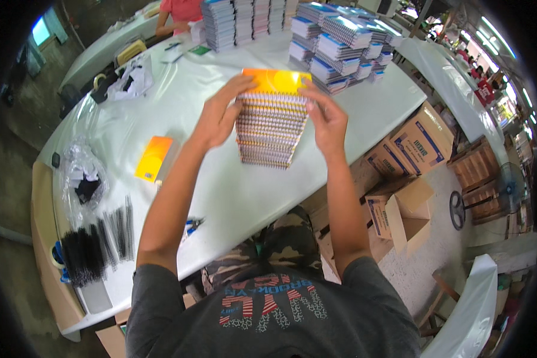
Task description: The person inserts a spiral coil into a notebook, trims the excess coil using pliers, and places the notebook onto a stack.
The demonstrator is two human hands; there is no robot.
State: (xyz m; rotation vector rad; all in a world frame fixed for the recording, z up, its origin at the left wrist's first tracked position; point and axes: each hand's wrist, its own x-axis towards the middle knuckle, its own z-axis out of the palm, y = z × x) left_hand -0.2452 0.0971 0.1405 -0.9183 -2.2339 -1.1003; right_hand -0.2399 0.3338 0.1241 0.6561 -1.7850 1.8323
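Both hands, left hand (216, 118) and right hand (326, 122), were clasped around an orange-covered stack of spiral-bound notebooks (272, 119), stood upright on the white table (232, 191).

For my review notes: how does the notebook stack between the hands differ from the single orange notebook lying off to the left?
The notebook stack is many books tall, gripped by the left hand and right hand; the orange notebook is a single book lying flat on the table, untouched. Both show orange covers.

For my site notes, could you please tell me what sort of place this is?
Probably a notebook binding or packing workshop: both hands square a stack of spiral notebooks, more piles of notebooks fill the white table, and cardboard cartons stand beside it.
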